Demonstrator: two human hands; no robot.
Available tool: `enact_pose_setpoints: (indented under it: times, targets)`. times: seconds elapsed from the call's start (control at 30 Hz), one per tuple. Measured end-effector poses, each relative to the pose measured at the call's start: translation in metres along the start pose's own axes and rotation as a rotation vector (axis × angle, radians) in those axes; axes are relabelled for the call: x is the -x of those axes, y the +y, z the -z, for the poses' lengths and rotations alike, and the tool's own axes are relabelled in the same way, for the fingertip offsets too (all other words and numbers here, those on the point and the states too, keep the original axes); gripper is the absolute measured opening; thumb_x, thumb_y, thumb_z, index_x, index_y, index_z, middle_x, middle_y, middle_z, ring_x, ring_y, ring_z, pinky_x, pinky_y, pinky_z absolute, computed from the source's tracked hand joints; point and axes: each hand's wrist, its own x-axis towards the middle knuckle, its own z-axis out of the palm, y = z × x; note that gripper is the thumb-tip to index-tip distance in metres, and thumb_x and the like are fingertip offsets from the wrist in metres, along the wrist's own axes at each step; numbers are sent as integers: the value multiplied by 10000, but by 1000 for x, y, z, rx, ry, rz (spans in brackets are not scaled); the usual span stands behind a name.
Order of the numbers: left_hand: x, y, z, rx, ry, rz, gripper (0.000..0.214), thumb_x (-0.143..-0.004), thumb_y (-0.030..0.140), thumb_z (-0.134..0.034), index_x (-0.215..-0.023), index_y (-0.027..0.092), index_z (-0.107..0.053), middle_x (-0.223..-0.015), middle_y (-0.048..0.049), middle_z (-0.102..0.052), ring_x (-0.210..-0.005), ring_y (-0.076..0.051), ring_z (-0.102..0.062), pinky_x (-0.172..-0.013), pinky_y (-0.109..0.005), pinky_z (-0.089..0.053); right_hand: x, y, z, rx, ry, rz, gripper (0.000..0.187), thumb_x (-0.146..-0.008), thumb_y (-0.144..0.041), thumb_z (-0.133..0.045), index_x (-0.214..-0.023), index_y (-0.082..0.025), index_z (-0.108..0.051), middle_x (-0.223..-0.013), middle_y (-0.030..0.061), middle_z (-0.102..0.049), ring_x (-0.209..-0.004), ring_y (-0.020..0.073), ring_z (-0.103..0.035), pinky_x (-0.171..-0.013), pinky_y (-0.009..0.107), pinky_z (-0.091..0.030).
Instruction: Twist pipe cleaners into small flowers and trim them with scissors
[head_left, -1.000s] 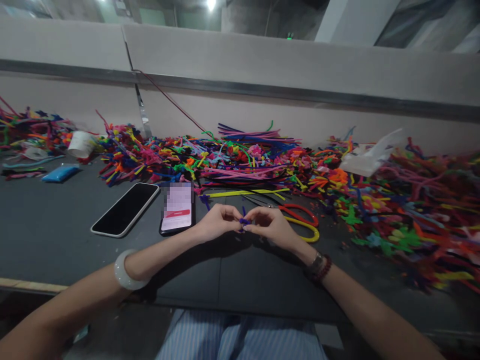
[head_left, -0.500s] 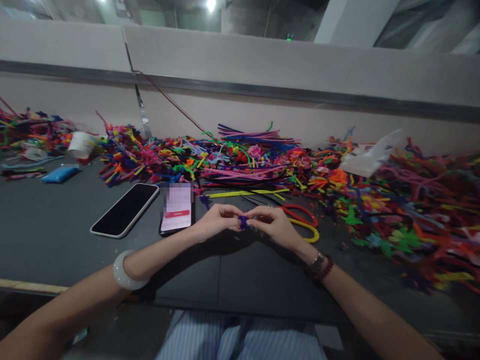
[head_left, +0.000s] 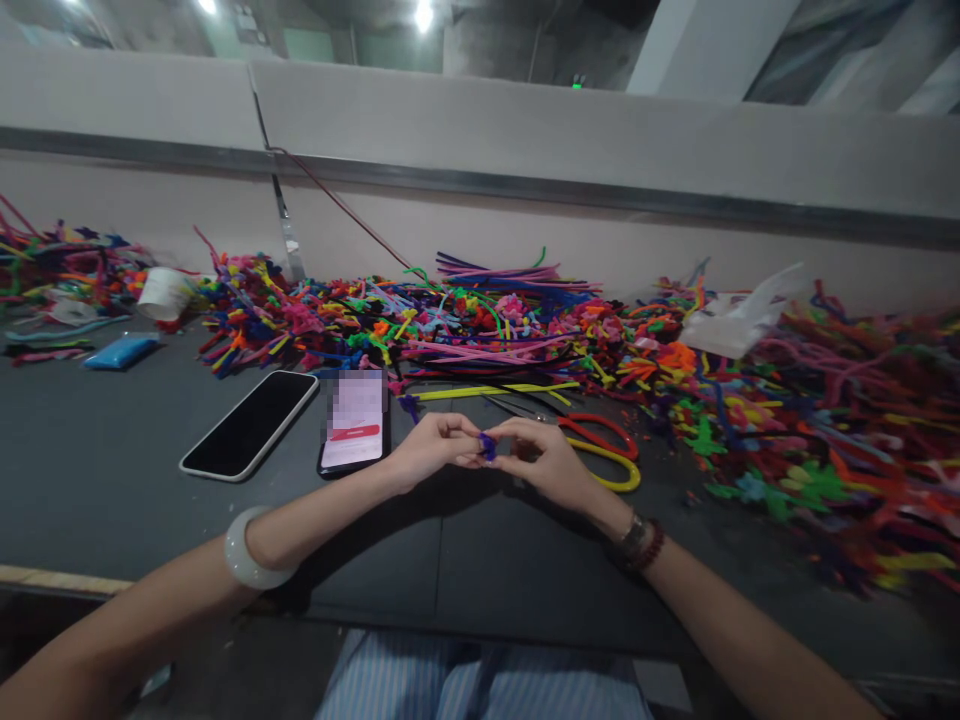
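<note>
A small purple piece of bent pipe cleaner [head_left: 487, 446] is held between my two hands above the dark table [head_left: 390, 560]. My left hand [head_left: 439, 445] pinches it from the left, fingers closed. From the right, my right hand [head_left: 544, 458] grips it between thumb and fingertips. Scissors [head_left: 611, 448] with one red and one yellow handle loop lie partly hidden behind my right hand. Just beyond my hands are yellow pipe cleaners [head_left: 480, 390]. Another purple bit [head_left: 409, 406] rests on the table near my left hand.
A phone with a dark screen [head_left: 251, 425] and a phone with a lit screen [head_left: 354, 425] lie to the left. Heaped colourful pipe cleaners [head_left: 315, 310] run along the back and right side. A paper cup [head_left: 163, 293], a blue packet [head_left: 121, 351] and white plastic [head_left: 727, 325] are among them.
The fingers of my right hand have shifted slightly on the purple piece, with a wider gap between thumb and forefinger. The view has tilted a little; the table things stay put.
</note>
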Motion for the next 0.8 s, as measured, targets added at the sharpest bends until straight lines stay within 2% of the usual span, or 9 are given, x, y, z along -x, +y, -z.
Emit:
enact_pose_setpoints:
  times: [0.17, 0.3, 0.4, 0.63, 0.8]
  targets:
    - [1, 1, 0, 30, -50, 35, 181, -603, 231, -677, -687, 86, -607, -659, -60, -654, -654, -121, -618, -701, -246, -477, 0, 0, 4, -80, -29, -53, 233, -701, -327, -627, -874, -174, -663, -774, 30, -581, -531, 80, -466, -458, 201, -356]
    - [1, 2, 4, 82, -158, 136, 165, -572, 205, -702, -648, 81, -623, -683, -62, -654, -693, -136, -623, -746, -262, -471, 0, -1, 9, -168, -136, -129, 263, -689, -319, -640, -901, -167, -672, -685, 5, -558, -497, 68, -462, -449, 195, -362]
    - [1, 3, 5, 116, -187, 134, 191, -555, 192, -720, -693, 88, -638, -695, -55, -655, -686, -137, -625, -750, -274, -472, -1, -1, 11, -252, -189, -200, 312, -686, -330, -638, -947, -160, -660, -681, 2, -563, -472, 59, -456, -430, 189, -374]
    - [2, 1, 3, 110, -154, 54, 270, -570, 220, -724, -790, 78, -658, -724, -80, -662, -662, -147, -630, -718, -279, -487, -2, -3, 11, -352, -155, -267, 327, -646, -299, -668, -933, -144, -659, -634, -5, -592, -447, 50, -441, -424, 178, -379]
    - [3, 1, 1, 106, -129, 41, 271, -563, 231, -729, -774, 82, -647, -703, -68, -657, -645, -148, -633, -697, -279, -495, -3, -3, 8, -447, -103, -294, 303, -608, -276, -696, -877, -143, -651, -640, -8, -592, -439, 48, -448, -397, 169, -374]
